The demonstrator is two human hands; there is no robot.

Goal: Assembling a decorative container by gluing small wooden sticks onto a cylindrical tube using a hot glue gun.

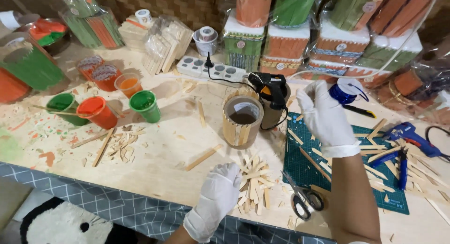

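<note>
The left hand [216, 193], in a white glove, rests at the near edge of the bench [164, 145], its fingers curled loosely down onto a scatter of short wooden sticks [255, 181]; whether it pinches one of them I cannot tell. The right hand [323, 115], gloved too, is raised above the green cutting mat [300, 166], fingers bent and drawn together, with nothing clearly held in them. Between the two hands, a little beyond the left one, stands a round cup clad in upright sticks [242, 118], open on top and dark inside. Just behind it and close to the right hand's fingertips sits a black glue gun [269, 87], its cord running to a white power strip [211, 68].

A pair of scissors [302, 197] lies just right of the stick pile, under the right forearm. Far to the left of the left hand stand small cups: an orange cup [97, 111] of orange paint, a green cup [144, 105] and a darker green cup [63, 106] of green, and a clear cup [128, 83] of orange liquid. Beyond the right hand lies a blue spool [344, 90], and to its right a blue tool [412, 136].
</note>
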